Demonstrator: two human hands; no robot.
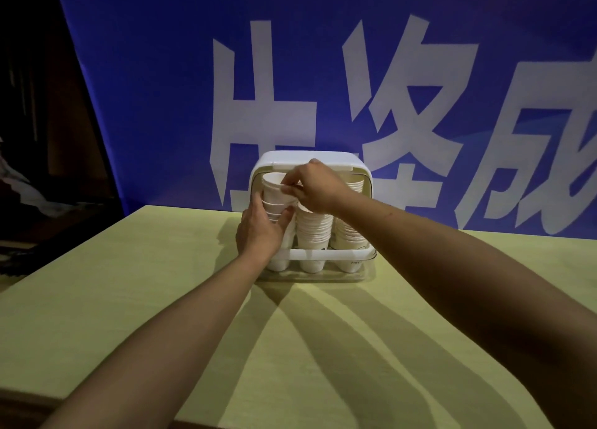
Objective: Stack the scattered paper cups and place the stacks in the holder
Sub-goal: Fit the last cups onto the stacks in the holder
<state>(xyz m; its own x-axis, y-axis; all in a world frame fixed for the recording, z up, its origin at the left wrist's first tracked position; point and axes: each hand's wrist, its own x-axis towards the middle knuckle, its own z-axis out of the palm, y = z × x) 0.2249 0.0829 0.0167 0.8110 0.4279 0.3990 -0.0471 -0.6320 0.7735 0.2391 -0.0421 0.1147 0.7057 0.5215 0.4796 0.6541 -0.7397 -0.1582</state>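
I note the pale yellow table [161, 299] nearest, both forearms reaching across it to the white cup holder [361, 170] at its far edge. Left hand [258, 231] curls around the left cup stack [274, 209]. Right hand [316, 186] pinches the top cup [273, 183] at its rim. The middle stack [315, 231] and right stack [350, 234] stand inside.

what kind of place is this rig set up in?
Probably a staged recording or demo spot rather than a home or café: a large blue banner with big white characters hangs right behind a plain pale table, which carries only a white cup holder with stacks of paper cups.
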